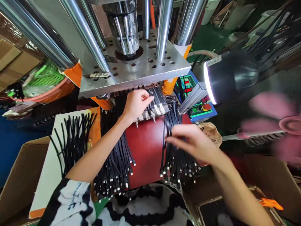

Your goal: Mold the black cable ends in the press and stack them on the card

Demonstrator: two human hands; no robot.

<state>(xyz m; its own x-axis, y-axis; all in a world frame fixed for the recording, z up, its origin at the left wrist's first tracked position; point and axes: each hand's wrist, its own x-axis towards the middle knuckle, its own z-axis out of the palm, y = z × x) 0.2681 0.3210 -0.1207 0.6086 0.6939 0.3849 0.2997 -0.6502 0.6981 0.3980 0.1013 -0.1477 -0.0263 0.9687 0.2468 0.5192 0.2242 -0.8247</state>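
My left hand (137,105) is over the metal mould (160,108) under the press, thumb and forefinger pinched together. Whatever may be between those fingertips is too small to make out. Dark strips lie in the mould's slots, and pale pieces line its front edge. Lower right, my right hand (194,141) has its fingers curled at the right bundle of black cables (180,160), closed on what looks like one black cable; the fingertips are slightly blurred. Another bundle of black cables (114,169) with small silvery plugs hangs beside my left forearm.
Above the mould is the press's thick steel plate (138,70) between chrome posts. A lit lamp (230,77), a control panel (199,106) and a blurred pink fan (275,125) stand at right. More black cables (72,135) lie on a white board (48,179) at left. Cardboard boxes flank the red table (145,157).
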